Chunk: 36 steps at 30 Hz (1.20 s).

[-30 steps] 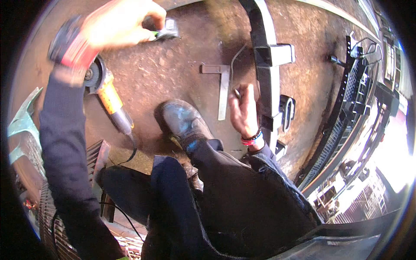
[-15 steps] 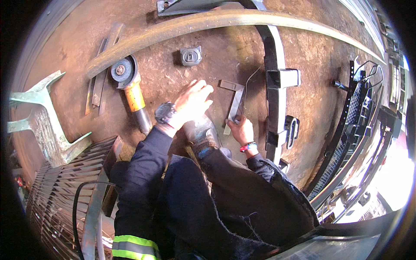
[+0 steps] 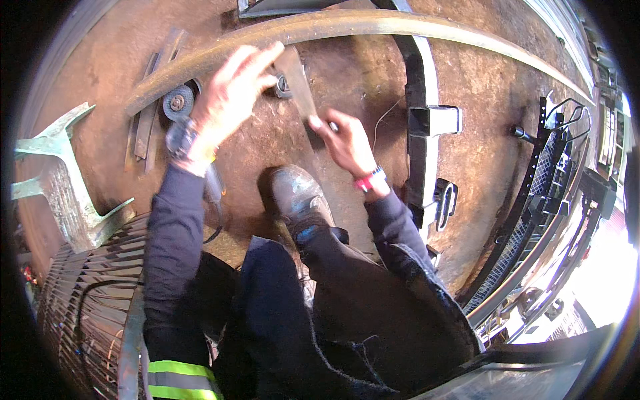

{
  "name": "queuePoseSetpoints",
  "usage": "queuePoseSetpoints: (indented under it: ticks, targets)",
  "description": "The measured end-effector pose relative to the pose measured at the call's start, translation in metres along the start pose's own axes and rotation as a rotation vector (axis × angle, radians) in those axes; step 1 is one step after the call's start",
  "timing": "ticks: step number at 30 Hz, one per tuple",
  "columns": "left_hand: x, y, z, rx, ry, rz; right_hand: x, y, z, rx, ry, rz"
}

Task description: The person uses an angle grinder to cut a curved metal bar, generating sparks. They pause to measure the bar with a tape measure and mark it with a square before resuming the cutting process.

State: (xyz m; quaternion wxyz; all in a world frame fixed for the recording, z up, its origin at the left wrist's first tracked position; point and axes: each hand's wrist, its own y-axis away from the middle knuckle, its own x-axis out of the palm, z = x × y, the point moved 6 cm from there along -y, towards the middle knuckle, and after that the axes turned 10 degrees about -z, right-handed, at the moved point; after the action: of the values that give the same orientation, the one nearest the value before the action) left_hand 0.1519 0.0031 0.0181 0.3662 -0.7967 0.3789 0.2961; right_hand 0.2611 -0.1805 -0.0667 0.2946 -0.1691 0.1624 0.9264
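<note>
My right hand (image 3: 343, 143) grips the lower end of a flat metal try square (image 3: 298, 83), lifted off the floor and slanting up to the left. My left hand (image 3: 237, 90) has its fingers and thumb apart beside the square's upper end; whether the fingertips touch it I cannot tell. Just beyond the fingertips runs a long rusty metal bar (image 3: 320, 27). A grey tape measure (image 3: 284, 87) is partly hidden behind the square and my left hand. The angle grinder's disc (image 3: 177, 103) shows left of my wrist, its yellow body mostly covered by my hand and arm.
A pale green metal bracket (image 3: 67, 180) stands at the left, above a slatted metal grate (image 3: 93, 287). To the right lie a black-and-white bar frame (image 3: 427, 107) and a black mesh panel (image 3: 527, 207). My boot (image 3: 300, 197) rests on the brown floor. A thin wire (image 3: 383, 123) lies nearby.
My right hand has lifted the try square from the floor and carried it up and left. My left hand has moved up and left, toward the rusty bar.
</note>
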Motion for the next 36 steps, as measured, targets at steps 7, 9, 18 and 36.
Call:
queuePoseSetpoints:
  ticks: [7, 9, 18, 36]
  targets:
    - [-0.019, -0.044, 0.054, 0.328, -0.239, -0.247, 0.054, -0.092, -0.004, 0.114, -0.157, -0.122]
    - [-0.014, -0.045, 0.047, 0.304, -0.188, -0.168, 0.053, -0.092, -0.01, 0.137, -0.101, -0.114]
    - [0.009, -0.024, 0.058, 0.432, -0.359, -0.068, 0.051, -0.094, -0.019, 0.179, -0.13, -0.05]
    - [0.009, -0.024, 0.062, 0.423, -0.289, -0.089, 0.049, -0.092, -0.017, 0.196, -0.145, -0.016]
